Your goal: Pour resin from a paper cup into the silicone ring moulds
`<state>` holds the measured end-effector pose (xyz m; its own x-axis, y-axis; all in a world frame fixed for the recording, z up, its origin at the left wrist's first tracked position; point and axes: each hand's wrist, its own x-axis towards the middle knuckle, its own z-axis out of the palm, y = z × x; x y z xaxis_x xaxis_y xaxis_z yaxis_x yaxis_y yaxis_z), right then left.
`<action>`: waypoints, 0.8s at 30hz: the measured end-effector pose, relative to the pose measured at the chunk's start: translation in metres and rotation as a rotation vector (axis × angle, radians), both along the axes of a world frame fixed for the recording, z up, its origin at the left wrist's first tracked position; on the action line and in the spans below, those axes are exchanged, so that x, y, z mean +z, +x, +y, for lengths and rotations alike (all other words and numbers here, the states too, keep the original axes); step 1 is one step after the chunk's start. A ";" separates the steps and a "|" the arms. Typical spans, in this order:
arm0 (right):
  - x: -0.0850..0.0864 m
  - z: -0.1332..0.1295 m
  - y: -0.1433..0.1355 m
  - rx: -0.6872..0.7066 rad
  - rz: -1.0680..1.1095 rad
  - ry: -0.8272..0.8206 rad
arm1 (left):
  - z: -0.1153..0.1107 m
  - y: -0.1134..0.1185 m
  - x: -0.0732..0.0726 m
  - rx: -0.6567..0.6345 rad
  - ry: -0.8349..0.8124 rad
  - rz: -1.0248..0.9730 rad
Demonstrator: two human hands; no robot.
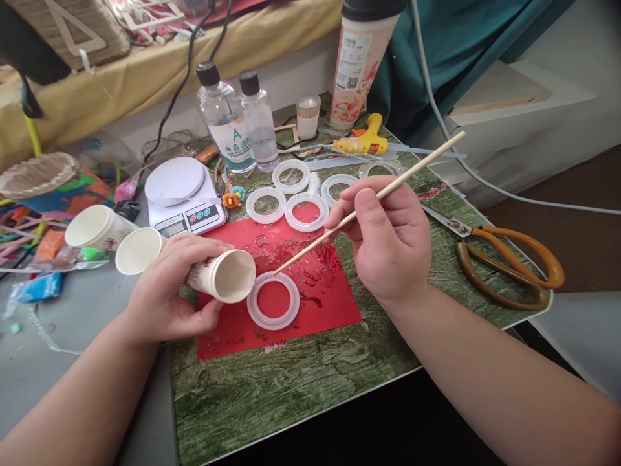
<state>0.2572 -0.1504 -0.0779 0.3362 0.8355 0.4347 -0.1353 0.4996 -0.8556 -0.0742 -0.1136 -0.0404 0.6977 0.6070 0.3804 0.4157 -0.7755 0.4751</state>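
Observation:
My left hand is wrapped round a paper cup, tilted with its mouth toward me and to the right. In my right hand is a thin wooden chopstick, pinched like a pen. Its lower tip meets the upper rim of a translucent ring mould on a red sheet. Wet, glossy patches are spread over that sheet. Several more ring moulds, among them one at the sheet's far edge, lie beyond it.
A white digital scale, two clear bottles and a yellow glue gun stand at the back. Orange-handled scissors lie right. Two paper cups and coloured craft bits are left. A tall lidded cup stands behind.

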 end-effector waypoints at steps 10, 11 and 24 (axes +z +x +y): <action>0.001 -0.001 -0.001 0.021 0.023 0.023 | 0.008 -0.002 -0.005 -0.066 0.073 -0.044; 0.002 -0.001 -0.001 0.015 0.021 0.020 | 0.009 -0.003 -0.005 -0.069 0.078 -0.045; 0.001 -0.001 0.000 0.003 -0.003 0.017 | 0.009 -0.001 -0.006 -0.077 0.071 -0.061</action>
